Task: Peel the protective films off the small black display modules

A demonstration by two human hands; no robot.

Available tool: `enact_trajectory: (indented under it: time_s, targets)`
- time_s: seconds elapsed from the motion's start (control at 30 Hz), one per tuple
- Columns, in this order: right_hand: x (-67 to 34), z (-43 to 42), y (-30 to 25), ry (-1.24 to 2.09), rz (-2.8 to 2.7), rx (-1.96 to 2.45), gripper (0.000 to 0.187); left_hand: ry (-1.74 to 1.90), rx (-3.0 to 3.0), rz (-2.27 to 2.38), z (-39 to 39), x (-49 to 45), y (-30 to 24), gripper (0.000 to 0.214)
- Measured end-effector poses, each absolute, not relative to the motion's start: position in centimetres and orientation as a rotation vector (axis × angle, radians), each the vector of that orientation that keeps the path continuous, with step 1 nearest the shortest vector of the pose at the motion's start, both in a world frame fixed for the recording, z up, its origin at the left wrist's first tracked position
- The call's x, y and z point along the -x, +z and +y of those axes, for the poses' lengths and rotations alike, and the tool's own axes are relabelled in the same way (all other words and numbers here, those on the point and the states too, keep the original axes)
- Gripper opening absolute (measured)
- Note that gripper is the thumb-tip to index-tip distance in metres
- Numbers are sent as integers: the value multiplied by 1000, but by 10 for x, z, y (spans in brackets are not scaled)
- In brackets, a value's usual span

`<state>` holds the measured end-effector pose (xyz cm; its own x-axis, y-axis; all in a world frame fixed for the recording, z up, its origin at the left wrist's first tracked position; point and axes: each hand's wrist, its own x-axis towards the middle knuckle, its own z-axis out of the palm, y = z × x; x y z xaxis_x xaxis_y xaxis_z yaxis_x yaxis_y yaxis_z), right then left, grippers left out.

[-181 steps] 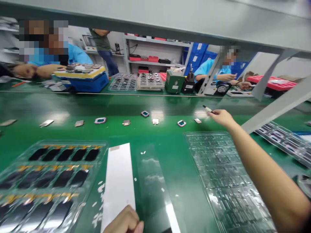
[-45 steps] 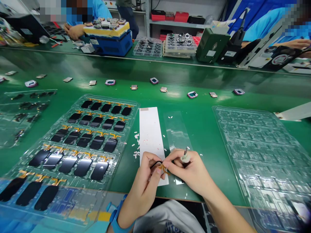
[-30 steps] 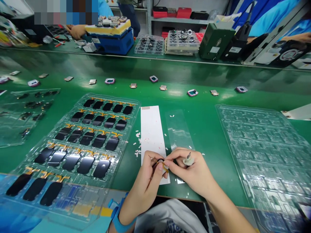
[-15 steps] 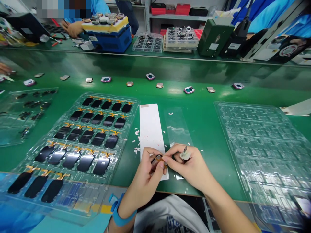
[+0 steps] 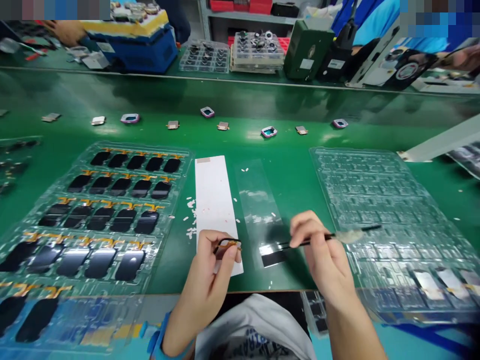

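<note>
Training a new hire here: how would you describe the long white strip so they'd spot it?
On the green bench, between the tray of dark screens and a clear tray, a long white strip lies by the left hand. Its far end has a tan tab; white flecks edge it.

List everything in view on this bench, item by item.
Clear tray: 1, transparent, left, holding rows of black panels with orange flex cables.
Second clear tray: 1, transparent, right.
White strip: 1, white, centre, with white flecks beside it.
Film strip: 1, clear, right of the white strip.
Black strip: 1, black, on the film's near end.
Framed parts: 4, pink-rimmed, far row.
Metal tabs: about 5, silvery, same row.
Box: 1, blue, yellow top, far bench.
Case: 1, green, far bench.
Co-worker's hand: 1, far left.
Small part: 1, black and orange, in the left hand.
Pick tool: 1, dark, in the right hand.
Wrist strap: 1, blue, left wrist.
Left hand: holding the small part.
Right hand: holding the pick tool.
</note>
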<state>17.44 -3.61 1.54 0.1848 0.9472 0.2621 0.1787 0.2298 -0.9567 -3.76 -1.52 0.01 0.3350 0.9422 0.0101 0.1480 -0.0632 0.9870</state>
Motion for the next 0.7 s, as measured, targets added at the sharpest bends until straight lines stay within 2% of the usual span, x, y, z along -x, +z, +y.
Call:
enact_trajectory:
  time_s: [0.1, 0.27, 0.47, 0.7]
  targets:
    - [-188, -57, 5, 721, -1263, 1342, 33, 757, -1873, 984, -21, 32, 12, 13]
    - [-192, -73, -7, 749, -1202, 1426, 4, 521, -2372, 725, -28, 11, 21, 16]
    - [-192, -80, -12, 771, -1116, 1362, 7, 370, -2574, 638, -33, 1, 9, 19]
    - [-191, -80, -14, 798, -1101, 1398, 7, 390, -2659, 640, -32, 0, 5, 17]
